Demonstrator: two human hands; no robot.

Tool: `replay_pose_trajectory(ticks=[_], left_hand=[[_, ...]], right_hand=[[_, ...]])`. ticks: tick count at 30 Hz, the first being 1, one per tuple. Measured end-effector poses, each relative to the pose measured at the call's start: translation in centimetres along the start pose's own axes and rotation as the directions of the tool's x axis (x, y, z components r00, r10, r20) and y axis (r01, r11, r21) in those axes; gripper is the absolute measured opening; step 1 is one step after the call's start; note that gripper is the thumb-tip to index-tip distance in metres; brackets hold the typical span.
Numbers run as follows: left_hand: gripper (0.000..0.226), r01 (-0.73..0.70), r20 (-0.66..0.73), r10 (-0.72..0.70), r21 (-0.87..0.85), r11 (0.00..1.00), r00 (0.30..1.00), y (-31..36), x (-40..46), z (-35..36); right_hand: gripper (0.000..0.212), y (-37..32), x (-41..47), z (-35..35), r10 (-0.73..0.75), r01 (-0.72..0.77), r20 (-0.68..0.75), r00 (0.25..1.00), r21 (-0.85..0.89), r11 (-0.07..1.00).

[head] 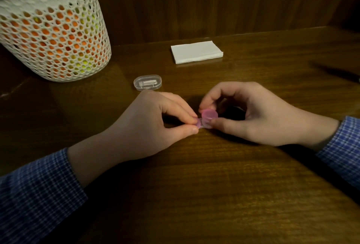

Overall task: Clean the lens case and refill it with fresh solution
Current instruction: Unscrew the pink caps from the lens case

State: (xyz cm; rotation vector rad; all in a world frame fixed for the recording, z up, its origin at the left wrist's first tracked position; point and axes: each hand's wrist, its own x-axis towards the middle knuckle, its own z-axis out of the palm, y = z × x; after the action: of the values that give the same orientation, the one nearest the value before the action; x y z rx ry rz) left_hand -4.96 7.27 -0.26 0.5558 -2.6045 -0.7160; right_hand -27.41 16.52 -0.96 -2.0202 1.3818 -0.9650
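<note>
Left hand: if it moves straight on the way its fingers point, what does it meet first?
The left hand points rightward, so it would probably first meet the right hand gripping the pink lens case between them.

**A:** so what's actually sitting on that worktop (214, 185)?

**B:** it's dark brown wood with a visible grain and a bit of shine. At the back left is a white mesh basket (56, 35) with orange and yellow-green stuff showing through the holes. A small clear plastic box (147, 82) lies near the middle, and there's a flat stack of white tissues (196, 52) further back.
</note>
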Motion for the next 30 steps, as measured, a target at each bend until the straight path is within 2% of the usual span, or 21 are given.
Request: replay_pose_trajectory(ticks=[3,5,9,11,13,16,19,22,26,30], left_hand=[[0.016,0.008,-0.002,-0.008,-0.001,1.000,1.000,0.0,-0.1,0.0],[0.016,0.007,-0.005,-0.007,-0.003,1.000,1.000,0.0,-0.1,0.0],[0.015,0.000,-0.014,-0.001,-0.015,1.000,1.000,0.0,-0.1,0.1],[0.014,-0.001,-0.018,0.001,-0.024,1.000,1.000,-0.1,-0.1,0.1],[0.014,-0.007,-0.025,0.006,-0.031,1.000,1.000,-0.2,-0.1,0.1],[0.015,-0.013,-0.033,0.011,-0.042,0.999,0.999,-0.3,0.0,0.2],[0.014,-0.015,-0.044,0.012,-0.054,0.998,0.999,-0.3,-0.1,0.2],[0.014,-0.026,-0.043,0.024,-0.063,0.998,0.999,-0.4,-0.1,0.3],[0.014,-0.024,-0.049,0.020,-0.082,0.996,0.999,-0.5,-0.1,0.3],[0.014,-0.014,-0.049,0.008,-0.106,0.994,0.999,-0.6,-0.1,0.3]], right_hand=[[0.037,0.3,0.2,-0.5,0.046,-0.040,-0.051,0.998,0.109,0.993],[0.038,0.6,0.4,-0.9,0.106,-0.090,-0.052,0.993,0.254,0.963],[0.031,1.1,0.6,-1.3,0.160,-0.119,-0.029,0.987,0.542,0.832],[0.029,1.3,0.7,-1.4,0.186,-0.116,-0.055,0.981,0.602,0.790],[0.031,1.4,0.7,-1.6,0.210,-0.109,-0.148,0.966,0.506,0.855],[0.028,1.4,1.1,-2.1,0.209,-0.127,-0.327,0.922,0.256,0.958],[0.017,2.2,2.8,-3.0,0.251,-0.251,-0.386,0.888,0.051,0.967],[0.015,3.6,5.3,-3.6,0.351,-0.393,-0.420,0.837,-0.014,0.919],[0.016,5.5,8.4,-3.5,0.404,-0.480,-0.399,0.824,-0.110,0.870],[0.026,6.6,9.5,-3.3,0.442,-0.491,-0.399,0.803,-0.025,0.871]])
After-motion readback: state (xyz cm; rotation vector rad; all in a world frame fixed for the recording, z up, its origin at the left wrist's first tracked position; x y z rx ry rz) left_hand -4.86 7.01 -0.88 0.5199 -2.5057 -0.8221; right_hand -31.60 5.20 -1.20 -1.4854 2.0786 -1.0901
